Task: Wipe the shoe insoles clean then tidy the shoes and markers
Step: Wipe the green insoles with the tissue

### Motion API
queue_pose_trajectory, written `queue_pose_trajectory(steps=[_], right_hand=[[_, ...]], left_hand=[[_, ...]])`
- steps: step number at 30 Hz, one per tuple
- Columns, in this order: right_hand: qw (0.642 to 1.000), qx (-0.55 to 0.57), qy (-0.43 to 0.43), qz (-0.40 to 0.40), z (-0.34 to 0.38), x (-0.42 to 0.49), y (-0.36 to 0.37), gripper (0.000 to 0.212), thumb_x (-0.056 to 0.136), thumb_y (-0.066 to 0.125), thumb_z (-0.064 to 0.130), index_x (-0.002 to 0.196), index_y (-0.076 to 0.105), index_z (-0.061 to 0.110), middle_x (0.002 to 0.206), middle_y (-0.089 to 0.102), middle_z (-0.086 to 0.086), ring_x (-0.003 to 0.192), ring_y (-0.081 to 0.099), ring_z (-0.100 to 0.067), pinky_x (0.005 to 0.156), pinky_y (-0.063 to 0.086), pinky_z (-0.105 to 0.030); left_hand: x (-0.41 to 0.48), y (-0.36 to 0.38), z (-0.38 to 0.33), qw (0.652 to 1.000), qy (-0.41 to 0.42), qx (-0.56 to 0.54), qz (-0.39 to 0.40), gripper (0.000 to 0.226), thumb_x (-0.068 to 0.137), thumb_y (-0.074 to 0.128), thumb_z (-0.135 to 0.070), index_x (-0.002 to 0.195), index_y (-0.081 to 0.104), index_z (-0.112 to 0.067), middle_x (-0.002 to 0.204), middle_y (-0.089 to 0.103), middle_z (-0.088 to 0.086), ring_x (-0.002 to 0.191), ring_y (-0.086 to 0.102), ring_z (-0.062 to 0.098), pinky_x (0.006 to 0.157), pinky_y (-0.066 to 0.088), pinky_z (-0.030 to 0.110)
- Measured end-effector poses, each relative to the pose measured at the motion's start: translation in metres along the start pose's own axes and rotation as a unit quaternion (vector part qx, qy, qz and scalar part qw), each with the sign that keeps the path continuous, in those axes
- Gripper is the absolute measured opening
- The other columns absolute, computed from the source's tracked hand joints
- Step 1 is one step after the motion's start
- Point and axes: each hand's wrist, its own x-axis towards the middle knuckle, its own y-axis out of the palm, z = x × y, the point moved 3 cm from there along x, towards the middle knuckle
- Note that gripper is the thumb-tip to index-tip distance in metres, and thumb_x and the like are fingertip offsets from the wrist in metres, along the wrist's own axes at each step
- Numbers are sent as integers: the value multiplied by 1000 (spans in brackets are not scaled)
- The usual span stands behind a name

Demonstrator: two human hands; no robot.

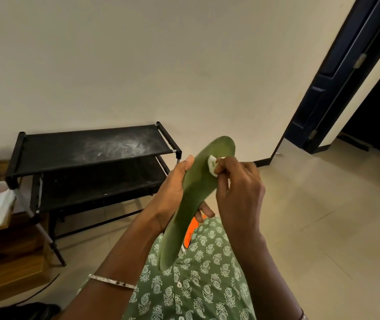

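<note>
While the left hand (168,197) grips the insole (196,192), right fingers (224,167) press a wad (212,166) on it.

Lighting: soft, even, moderately bright indoor. Shadows: faint. Distortion: wide-angle bowing, door frame (345,72) at 2 o'clock. Focus: sharp.

The left hand (170,195) grips a long green foam insole (196,195) upright; the right hand (239,188) pinches a small white wad (212,165) against its upper face.

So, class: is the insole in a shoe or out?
Out: the left hand holds the insole alone, up in the air.
</note>
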Motion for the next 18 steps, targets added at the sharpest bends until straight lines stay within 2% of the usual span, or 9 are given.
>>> queue_pose_trajectory(steps=[2, 5, 8, 11, 14, 18], right_hand=[[1000, -13, 20, -14, -7, 4, -1, 18, 83, 66, -6, 82, 63, 12, 73, 66, 4, 78, 55, -19, 59, 31, -23], [999, -11, 27, -14, -7, 2, 1, 19, 83, 64, -7, 82, 62, 12, 73, 66, 5, 78, 54, -19, 59, 32, -24], [999, 16, 31, -4, -5, -4, 6, 17, 85, 64, -4, 85, 62, 13, 78, 66, 6, 78, 56, -19, 60, 36, -22], [995, 62, 71, 10, -4, -8, 9, 16, 88, 69, 10, 102, 63, 15, 92, 65, 3, 81, 61, -14, 65, 44, -16], [991, 92, 97, 13, -11, -6, 9, 24, 84, 76, 16, 106, 68, 16, 105, 59, 2, 81, 60, -3, 72, 55, -25], [994, 59, 85, 24, -25, 1, 11, 15, 86, 74, 15, 100, 73, 18, 97, 63, 4, 83, 61, -15, 69, 55, -39]], left_hand=[[0, 1, 0, 1000, -8, -7, 19, 59, 94, 28, -62, 116, 60, -17, 72, 65, 30, 51, 65, 33, 44, 51, 31], [0, 0, 2, 999, -19, -16, 23, 59, 97, 26, -62, 116, 60, -18, 73, 66, 29, 52, 66, 34, 46, 52, 32], [0, 0, 5, 999, -33, -27, 29, 70, 93, 31, -65, 123, 64, -11, 91, 65, 35, 60, 67, 38, 49, 54, 34], [0, 2, 4, 998, -31, -32, 35, 68, 96, 30, -64, 125, 65, -14, 107, 62, 38, 67, 68, 39, 50, 54, 34], [2, 4, 4, 997, -46, -41, 42, 74, 88, 34, -70, 130, 63, -17, 108, 65, 30, 66, 69, 37, 50, 54, 33], [1, 5, 5, 997, -63, -35, 33, 80, 83, 37, -72, 134, 58, -14, 100, 68, 17, 61, 69, 33, 48, 53, 32]])
